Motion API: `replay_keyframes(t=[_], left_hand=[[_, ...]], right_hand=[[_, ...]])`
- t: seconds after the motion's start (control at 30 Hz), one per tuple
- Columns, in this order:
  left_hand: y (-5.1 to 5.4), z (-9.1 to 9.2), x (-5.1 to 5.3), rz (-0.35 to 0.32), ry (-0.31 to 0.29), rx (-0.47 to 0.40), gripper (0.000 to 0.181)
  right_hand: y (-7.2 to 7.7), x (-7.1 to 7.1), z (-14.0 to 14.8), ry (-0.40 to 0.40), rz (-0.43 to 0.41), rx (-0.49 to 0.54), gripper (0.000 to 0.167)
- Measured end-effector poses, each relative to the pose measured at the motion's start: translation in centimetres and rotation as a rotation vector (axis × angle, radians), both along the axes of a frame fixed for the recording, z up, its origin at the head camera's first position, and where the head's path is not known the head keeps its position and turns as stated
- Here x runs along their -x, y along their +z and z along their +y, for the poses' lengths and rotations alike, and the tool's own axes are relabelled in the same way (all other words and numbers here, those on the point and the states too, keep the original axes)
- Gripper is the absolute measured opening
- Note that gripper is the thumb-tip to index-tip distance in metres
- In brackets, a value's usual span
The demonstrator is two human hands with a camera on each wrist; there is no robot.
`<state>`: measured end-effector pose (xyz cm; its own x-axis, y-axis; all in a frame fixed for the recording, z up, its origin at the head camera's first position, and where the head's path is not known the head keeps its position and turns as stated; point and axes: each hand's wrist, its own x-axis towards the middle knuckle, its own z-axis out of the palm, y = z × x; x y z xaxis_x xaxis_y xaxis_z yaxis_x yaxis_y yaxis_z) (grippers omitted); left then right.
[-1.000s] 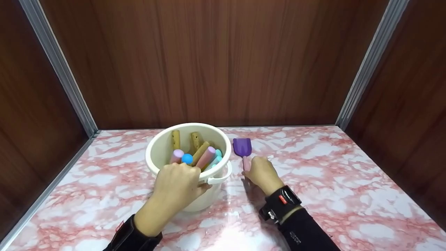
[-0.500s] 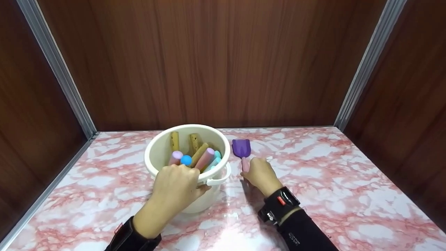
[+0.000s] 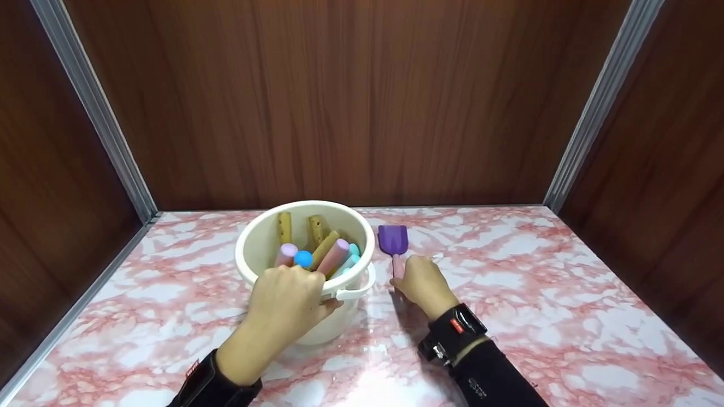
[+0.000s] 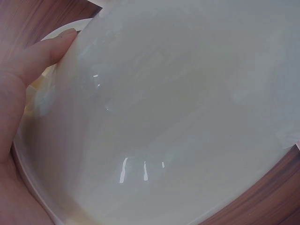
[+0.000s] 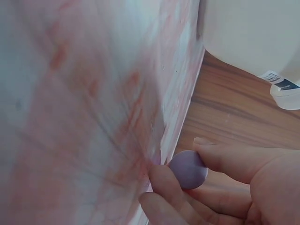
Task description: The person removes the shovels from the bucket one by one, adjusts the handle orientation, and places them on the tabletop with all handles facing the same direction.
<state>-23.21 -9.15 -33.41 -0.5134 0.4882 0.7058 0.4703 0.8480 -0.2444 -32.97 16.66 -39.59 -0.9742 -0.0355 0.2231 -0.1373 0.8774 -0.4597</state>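
Note:
A white bucket [image 3: 331, 329] stands left of centre on the marbled tabletop, its handle hanging at the right side. My left hand [image 3: 287, 302] grips its near rim, fingers over the edge and thumb outside. In the left wrist view the bucket wall [image 4: 159, 117] fills most of the picture. To the right of the bucket lies a toy shovel with a purple blade [image 3: 393, 240] and pink handle [image 3: 398, 267]. My right hand [image 3: 425, 285] pinches that handle. The right wrist view shows the rounded handle end [image 5: 188, 169] between thumb and fingers.
Inside the bucket are tan sticks with dark spots [image 3: 284, 228], pink rods with lilac ends [image 3: 332, 257], a blue round piece [image 3: 303, 259] and turquoise pieces [image 3: 352, 259]. Brown wood-grain panels [image 3: 362, 102] enclose the tabletop [image 3: 537, 299] at the back and sides.
The view shifts very slightly. Both hands, the bucket and the shovel otherwise keep their places.

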Motion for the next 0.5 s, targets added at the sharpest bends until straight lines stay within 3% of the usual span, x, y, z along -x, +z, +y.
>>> replay_keyframes(t=[0.13,0.5], left_hand=[[-0.06,0.07,0.05,0.016,0.009,0.009,0.054],[-0.04,0.04,0.04,0.011,0.010,0.008,0.054]], right_hand=[[-0.10,0.15,-0.11,0.002,0.024,-0.016,0.036],[-0.01,0.15,-0.40,0.025,-0.008,-0.020,0.035]])
